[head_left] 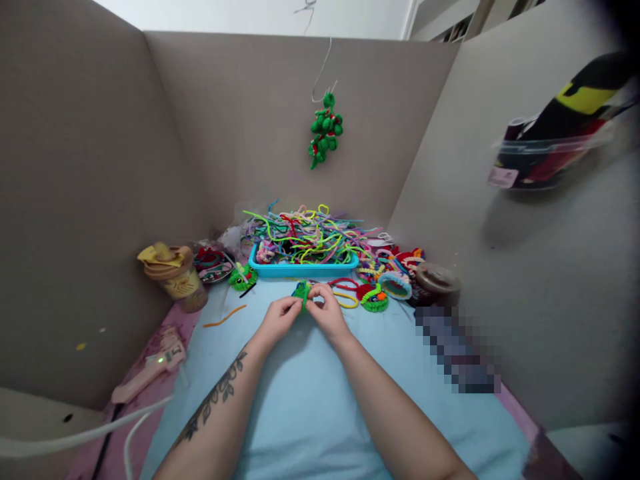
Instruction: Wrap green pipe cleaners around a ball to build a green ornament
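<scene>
Green pipe-cleaner piece [301, 291] | pinched by left hand [278, 317] and right hand [327, 312] fingers

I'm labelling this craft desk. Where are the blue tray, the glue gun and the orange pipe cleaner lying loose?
blue tray [300, 271]: head view, its front wall.
glue gun [155, 365]: head view, middle of its pink body.
orange pipe cleaner [225, 317]: head view, its mid-length.

This is a small craft corner with soft grey walls [90, 200] around a table: a blue tray [303, 269] full of fuzzy colored wires, and a pink glue gun [150, 370].
</scene>
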Demonstrator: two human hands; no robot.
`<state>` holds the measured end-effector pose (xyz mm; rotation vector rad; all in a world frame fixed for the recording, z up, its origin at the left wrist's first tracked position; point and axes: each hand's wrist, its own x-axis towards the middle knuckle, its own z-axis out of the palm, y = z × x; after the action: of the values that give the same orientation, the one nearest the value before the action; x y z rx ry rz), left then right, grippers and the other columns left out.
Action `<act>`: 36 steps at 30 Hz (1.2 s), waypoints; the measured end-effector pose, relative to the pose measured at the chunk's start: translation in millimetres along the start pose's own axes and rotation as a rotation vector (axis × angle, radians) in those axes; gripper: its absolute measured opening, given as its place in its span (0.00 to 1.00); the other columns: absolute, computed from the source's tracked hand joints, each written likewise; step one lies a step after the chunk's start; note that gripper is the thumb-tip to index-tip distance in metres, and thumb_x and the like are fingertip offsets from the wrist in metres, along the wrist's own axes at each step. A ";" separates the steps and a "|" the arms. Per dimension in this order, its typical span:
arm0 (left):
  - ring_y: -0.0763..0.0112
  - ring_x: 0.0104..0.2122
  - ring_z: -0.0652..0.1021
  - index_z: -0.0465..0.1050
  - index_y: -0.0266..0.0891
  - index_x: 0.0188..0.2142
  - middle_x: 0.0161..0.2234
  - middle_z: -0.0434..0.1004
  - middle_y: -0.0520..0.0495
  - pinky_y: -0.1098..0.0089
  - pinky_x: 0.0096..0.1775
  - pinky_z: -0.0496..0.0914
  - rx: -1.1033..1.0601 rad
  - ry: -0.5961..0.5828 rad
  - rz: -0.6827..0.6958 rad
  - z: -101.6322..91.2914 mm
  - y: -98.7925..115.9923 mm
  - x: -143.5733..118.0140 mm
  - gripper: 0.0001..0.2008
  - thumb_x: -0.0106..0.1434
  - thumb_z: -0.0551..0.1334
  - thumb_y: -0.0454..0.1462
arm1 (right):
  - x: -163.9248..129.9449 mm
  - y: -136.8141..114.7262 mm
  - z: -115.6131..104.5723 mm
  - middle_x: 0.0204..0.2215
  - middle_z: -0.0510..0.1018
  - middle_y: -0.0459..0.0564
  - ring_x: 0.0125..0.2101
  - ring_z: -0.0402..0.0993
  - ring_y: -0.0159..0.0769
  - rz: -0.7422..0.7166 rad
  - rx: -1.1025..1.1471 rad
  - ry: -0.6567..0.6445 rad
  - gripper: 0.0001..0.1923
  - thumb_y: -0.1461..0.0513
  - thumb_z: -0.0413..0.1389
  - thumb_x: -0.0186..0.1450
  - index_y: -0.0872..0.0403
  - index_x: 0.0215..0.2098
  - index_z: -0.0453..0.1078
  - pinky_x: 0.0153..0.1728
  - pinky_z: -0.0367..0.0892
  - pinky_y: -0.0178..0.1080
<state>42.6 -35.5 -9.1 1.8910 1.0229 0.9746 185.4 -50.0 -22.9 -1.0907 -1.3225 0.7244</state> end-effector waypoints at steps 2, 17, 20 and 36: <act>0.71 0.27 0.71 0.74 0.33 0.29 0.24 0.73 0.49 0.73 0.31 0.64 -0.057 -0.003 -0.049 -0.1 -3.1 1.1 0.15 0.59 0.56 0.43 | -0.1 -3.1 0.4 0.38 0.65 0.50 0.42 0.65 0.38 -0.004 -0.011 -0.012 0.03 0.66 0.53 0.53 0.52 0.27 0.66 0.30 0.65 0.33; 0.74 0.24 0.67 0.72 0.34 0.28 0.22 0.69 0.52 0.75 0.29 0.62 0.102 0.029 -0.073 1.7 -6.6 1.8 0.13 0.58 0.54 0.41 | 1.9 -0.3 1.0 0.38 0.67 0.50 0.41 0.67 0.36 -0.007 -0.049 -0.049 0.03 0.63 0.55 0.54 0.53 0.23 0.69 0.32 0.67 0.35; 0.75 0.22 0.65 0.71 0.35 0.26 0.20 0.66 0.54 0.75 0.27 0.60 0.160 0.060 -0.067 3.7 -6.5 1.3 0.12 0.58 0.53 0.40 | 3.0 2.1 2.0 0.36 0.67 0.50 0.39 0.67 0.36 0.006 -0.053 0.002 0.04 0.63 0.55 0.54 0.53 0.22 0.67 0.30 0.66 0.35; 0.74 0.25 0.68 0.72 0.35 0.28 0.23 0.70 0.52 0.75 0.29 0.61 0.215 -0.023 -0.007 3.4 -5.3 -0.7 0.13 0.60 0.51 0.38 | 5.6 15.9 1.9 0.31 0.67 0.46 0.33 0.64 0.34 0.029 -0.092 0.009 0.04 0.62 0.56 0.53 0.52 0.27 0.66 0.31 0.61 0.35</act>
<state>43.7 -34.9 -15.3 2.0665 1.1581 0.8650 187.0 -38.8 -35.5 -1.1873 -1.3458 0.6843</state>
